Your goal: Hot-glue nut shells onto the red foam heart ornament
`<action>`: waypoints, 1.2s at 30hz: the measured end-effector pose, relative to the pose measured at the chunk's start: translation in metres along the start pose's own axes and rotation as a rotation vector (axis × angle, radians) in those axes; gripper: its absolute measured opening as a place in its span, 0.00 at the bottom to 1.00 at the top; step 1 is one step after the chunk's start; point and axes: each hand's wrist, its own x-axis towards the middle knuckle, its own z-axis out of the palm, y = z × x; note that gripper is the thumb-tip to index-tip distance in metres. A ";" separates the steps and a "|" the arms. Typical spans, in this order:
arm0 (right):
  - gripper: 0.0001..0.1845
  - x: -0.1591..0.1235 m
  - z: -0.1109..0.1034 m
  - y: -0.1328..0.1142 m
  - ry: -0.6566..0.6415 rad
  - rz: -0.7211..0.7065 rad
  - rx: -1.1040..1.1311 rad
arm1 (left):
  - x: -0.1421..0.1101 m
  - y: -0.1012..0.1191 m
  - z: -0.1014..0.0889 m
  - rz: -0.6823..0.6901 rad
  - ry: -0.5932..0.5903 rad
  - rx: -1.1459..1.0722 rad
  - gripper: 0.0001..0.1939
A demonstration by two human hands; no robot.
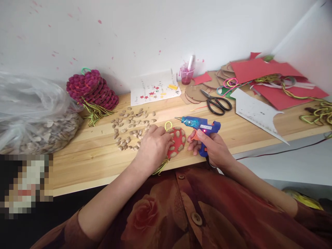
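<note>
A round red disc (177, 141) lies at the table's front edge, with tan shells that look like peanut shells set around its rim. It has a yellow cord loop (168, 126) at the top and a green cord tassel (161, 168) below. My left hand (155, 143) covers the disc's left part, fingers bent and pressed together; whatever lies under the fingertips is hidden. My right hand (207, 145) grips a blue glue gun (198, 125) with fingers at its orange trigger. Its nozzle points left above the disc, and a small red light glows on its side.
Loose shells (127, 133) lie left of the disc, beside a clear plastic bag (36, 117) full of shells. Purple shell-covered discs (90, 88) lean on the wall. Black-handled scissors (218, 103), cardboard circles (195, 94), white card (254, 110) and red card (267, 72) lie right.
</note>
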 end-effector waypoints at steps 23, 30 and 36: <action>0.20 -0.003 0.000 -0.003 0.036 -0.012 -0.013 | 0.003 0.010 -0.009 -0.070 -0.050 -0.043 0.09; 0.19 -0.016 0.003 -0.018 -0.074 0.011 -0.075 | -0.012 -0.028 -0.018 -0.554 0.020 -1.195 0.11; 0.20 -0.030 0.014 -0.034 -0.188 -0.006 -0.267 | -0.018 -0.030 -0.015 -0.689 0.012 -1.684 0.21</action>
